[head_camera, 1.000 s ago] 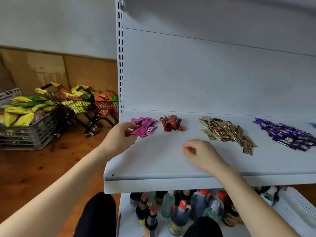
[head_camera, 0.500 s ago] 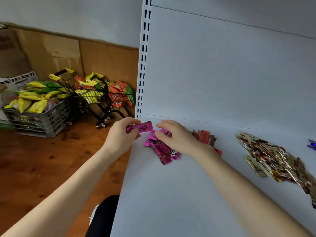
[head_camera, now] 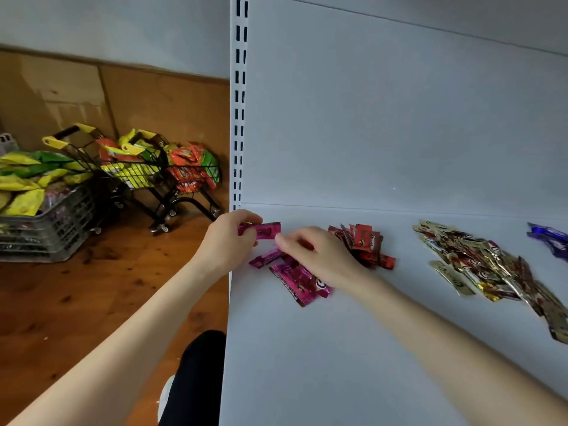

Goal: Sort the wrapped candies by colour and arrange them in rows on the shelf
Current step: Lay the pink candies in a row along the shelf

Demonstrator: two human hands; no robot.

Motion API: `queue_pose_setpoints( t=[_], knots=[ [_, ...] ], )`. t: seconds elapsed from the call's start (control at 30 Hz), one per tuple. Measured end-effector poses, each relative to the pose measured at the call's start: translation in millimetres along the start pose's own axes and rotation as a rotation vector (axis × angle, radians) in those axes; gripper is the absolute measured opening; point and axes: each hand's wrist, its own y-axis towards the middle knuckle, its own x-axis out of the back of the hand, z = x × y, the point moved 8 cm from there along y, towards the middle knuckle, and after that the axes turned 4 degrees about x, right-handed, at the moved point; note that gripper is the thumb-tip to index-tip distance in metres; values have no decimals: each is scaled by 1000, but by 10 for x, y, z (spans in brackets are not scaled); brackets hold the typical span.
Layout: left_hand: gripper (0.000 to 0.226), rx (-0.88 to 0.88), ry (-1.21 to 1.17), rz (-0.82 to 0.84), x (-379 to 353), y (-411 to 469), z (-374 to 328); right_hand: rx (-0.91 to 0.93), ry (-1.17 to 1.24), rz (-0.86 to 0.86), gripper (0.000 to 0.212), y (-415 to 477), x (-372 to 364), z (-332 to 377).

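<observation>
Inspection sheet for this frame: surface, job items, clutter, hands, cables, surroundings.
Surface: white shelf, candies lie toward its back.
Job's things: pink candies at left, then red candies, gold candies, purple candies at the right edge; loose heaps, no rows yet.
Clutter: nothing seen.
Grippers: left hand pinches one pink candy; right hand reaches onto the pink candies, grip unclear.
Cables: nothing seen.
Surroundings: grey crate and two small trolleys of snack bags on a wooden floor.
</observation>
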Motion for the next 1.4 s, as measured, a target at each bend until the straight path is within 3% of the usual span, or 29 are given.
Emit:
queue_pose_setpoints(
  t=[0.07,0.17,0.23,0.27,0.33,0.4,0.53,0.7,0.9,1.07,1.17,1.27,1.4],
  knots=[
    [29,-35,71,40,-51,-52,-15,-98,250,48,42,-71,42,-64],
    [28,-92,122,91,-124,-148,-114,-81,387,-143,26,-90,285,-157],
    [57,-104,191,178,-224,-225,-192,-32,199,-292,22,-47,489,-226],
    [80,-107,253,222,-277,-271,-226,-16,68,-289,21,-6,516,-249],
    [109,-157,487,252,-385,-356,-280,-1,-165,-187,24,81,456,-339],
    [117,-220,682,234,-484,-415,-308,32,-282,-116,27,121,361,-384],
    [75,-259,648,156,-563,-447,-377,32,-487,-43,30,85,309,-401],
    [50,-262,625,135,-602,-407,-429,-5,-516,47,25,-59,369,-601],
    [29,-140,214,181,-532,-259,-401,-80,-474,67,32,-227,560,-709],
    [22,-1,-219,231,-479,-133,-339,-13,-15,-167,23,-170,781,-397],
    [12,55,-473,273,-502,-60,-382,-56,321,-102,15,-49,732,-201],
    [12,46,-567,272,-555,16,-416,-49,398,-155,2,52,719,-129],
    [13,91,-629,233,-570,95,-334,-135,623,-285,2,106,734,-347]
  ],
)
